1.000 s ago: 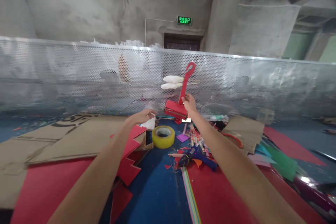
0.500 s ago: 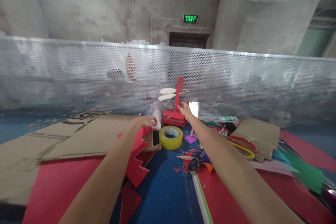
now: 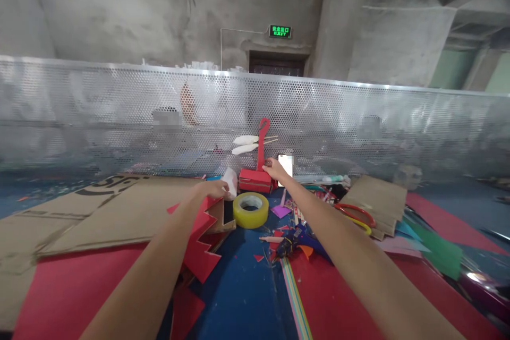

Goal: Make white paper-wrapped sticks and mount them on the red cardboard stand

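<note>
My left hand (image 3: 215, 189) pinches a crumpled white piece of tissue or thin paper (image 3: 229, 180), close to the left side of a red box-like base (image 3: 254, 181). From that base rises an upright red cardboard strip (image 3: 261, 144) with a curled top. Two white feather-like shapes on thin sticks (image 3: 246, 144) cross the strip. The fingers of my right hand (image 3: 275, 169) are closed at the strip's foot, on the top right of the base; their tips are partly hidden. A roll of yellow tape (image 3: 251, 210) lies just in front of the base.
Cardboard sheets (image 3: 131, 212) and zigzag-cut red paper (image 3: 201, 247) lie left. On the right are a blue glue gun (image 3: 303, 239), red-and-yellow-handled scissors (image 3: 354, 212) and coloured paper (image 3: 434, 244). A phone (image 3: 285, 167) leans near a perforated metal panel (image 3: 319, 117) at the back.
The whole view has shifted a little, so things sit further left. My right hand has slid slightly lower on the red strip. My left hand keeps its pinch on the white piece.
</note>
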A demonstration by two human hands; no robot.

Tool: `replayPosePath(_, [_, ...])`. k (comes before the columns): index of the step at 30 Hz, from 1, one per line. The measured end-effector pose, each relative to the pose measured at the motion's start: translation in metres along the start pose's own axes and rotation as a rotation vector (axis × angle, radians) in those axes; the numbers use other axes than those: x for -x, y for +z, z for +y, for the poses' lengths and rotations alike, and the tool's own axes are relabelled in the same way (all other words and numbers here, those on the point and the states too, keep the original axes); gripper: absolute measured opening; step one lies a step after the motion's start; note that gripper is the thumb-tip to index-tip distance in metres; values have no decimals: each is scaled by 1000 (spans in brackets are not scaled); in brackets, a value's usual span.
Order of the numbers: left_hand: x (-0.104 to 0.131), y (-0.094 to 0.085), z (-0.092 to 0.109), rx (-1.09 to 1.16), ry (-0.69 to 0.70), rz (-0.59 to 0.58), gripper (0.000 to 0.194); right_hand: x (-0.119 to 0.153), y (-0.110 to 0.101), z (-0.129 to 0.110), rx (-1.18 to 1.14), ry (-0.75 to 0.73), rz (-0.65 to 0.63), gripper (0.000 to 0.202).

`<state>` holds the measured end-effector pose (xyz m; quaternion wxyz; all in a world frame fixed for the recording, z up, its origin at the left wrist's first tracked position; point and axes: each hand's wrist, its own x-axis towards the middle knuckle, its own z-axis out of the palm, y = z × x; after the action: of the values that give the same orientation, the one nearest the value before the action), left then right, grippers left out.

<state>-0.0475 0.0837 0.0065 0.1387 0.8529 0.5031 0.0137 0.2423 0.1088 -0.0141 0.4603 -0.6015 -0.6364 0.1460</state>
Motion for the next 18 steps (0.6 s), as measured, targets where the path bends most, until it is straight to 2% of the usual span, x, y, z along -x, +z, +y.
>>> replayPosePath(5, [6, -8, -7, -55, 68, -78, 66, 10, -31, -15, 58, -43, -45, 35])
replayPosePath(8, [12, -13, -4, -68, 99, -79, 67, 25, -60, -27, 83, -83, -198, 25])
replayPosePath(12, [15, -18, 9, -62, 180, -35, 54, 54, -102, -39, 167, -128, -406, 12])
replayPosePath(16, [9, -20, 17, -13, 273, -28, 46, 83, -140, -40, 421, -212, -617, 21])
replayPosePath(18, [3, -19, 15, 4, 222, 33, 42, 95, -154, -38, 491, -202, -666, 26])
